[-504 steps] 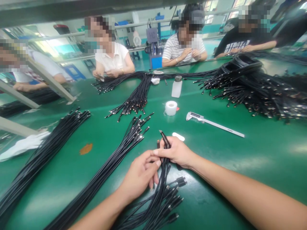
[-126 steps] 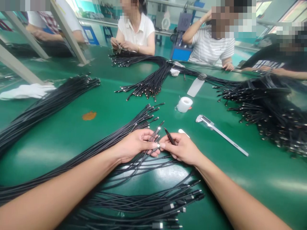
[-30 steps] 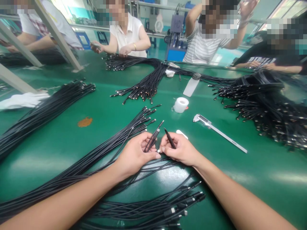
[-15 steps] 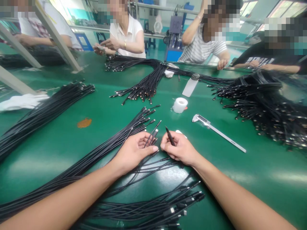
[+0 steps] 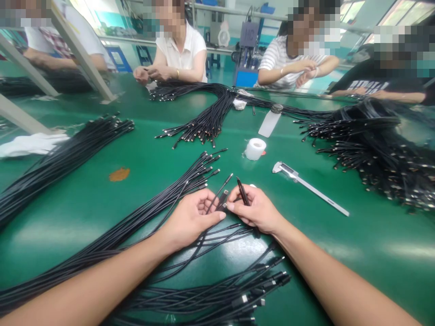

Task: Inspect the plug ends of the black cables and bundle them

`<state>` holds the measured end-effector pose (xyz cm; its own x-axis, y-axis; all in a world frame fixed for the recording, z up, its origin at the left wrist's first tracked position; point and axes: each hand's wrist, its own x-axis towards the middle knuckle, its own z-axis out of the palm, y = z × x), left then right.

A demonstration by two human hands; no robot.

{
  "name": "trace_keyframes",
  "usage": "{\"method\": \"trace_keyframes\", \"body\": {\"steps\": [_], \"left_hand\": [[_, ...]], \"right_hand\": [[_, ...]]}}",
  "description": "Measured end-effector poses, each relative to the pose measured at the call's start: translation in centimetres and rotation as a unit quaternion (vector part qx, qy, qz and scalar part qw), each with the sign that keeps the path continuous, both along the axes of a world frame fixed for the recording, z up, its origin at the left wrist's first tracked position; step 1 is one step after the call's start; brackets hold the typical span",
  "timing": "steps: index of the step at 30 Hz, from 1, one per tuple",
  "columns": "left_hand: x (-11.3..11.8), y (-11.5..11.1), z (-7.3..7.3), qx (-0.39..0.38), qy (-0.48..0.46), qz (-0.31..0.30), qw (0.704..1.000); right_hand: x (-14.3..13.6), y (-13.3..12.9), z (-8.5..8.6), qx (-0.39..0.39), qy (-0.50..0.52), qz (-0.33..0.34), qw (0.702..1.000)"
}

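Several black USB cables (image 5: pixel 222 198) stick up from my left hand (image 5: pixel 195 215), which is closed around them with the thumb toward the right. Close beside it, my right hand (image 5: pixel 255 209) grips a slim dark pen-like tool (image 5: pixel 243 192), its tip pointing up and away. The fingertips of my right hand are near the metal plugs; whether they touch one I cannot tell. Loose cable ends (image 5: pixel 231 232) lie beneath both hands. A long bundle of black cables (image 5: pixel 136 217) runs behind my left forearm, and another cable bundle (image 5: pixel 210 292) lies in front of me.
A digital caliper (image 5: pixel 311 188) lies to the right on the green table (image 5: pixel 292 253). Farther back are a white tape roll (image 5: pixel 255 149) and a whitish bottle (image 5: pixel 271 121). Cable heaps lie at left (image 5: pixel 68 158), far middle (image 5: pixel 207 120) and right (image 5: pixel 384 154). Several people sit opposite.
The cable ends in my left hand have shifted slightly right and changed their spread. My right hand stays nearly in place with the tool. Across the table, a co-worker in stripes has lowered an arm.
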<state>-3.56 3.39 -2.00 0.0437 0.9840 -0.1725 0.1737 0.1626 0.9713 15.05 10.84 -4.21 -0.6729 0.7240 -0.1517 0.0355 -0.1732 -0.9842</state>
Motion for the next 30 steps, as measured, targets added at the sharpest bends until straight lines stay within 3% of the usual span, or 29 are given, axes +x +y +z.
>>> {"method": "trace_keyframes", "body": {"steps": [11, 30], "left_hand": [[0.2, 0.14, -0.42, -0.041, -0.08, -0.013, 0.996], [0.11, 0.22, -0.67, -0.058, -0.095, -0.02, 0.994]], "right_hand": [[0.01, 0.12, -0.27, -0.005, 0.015, -0.002, 1.0], [-0.18, 0.13, -0.01, -0.038, 0.056, -0.019, 0.998]]}}
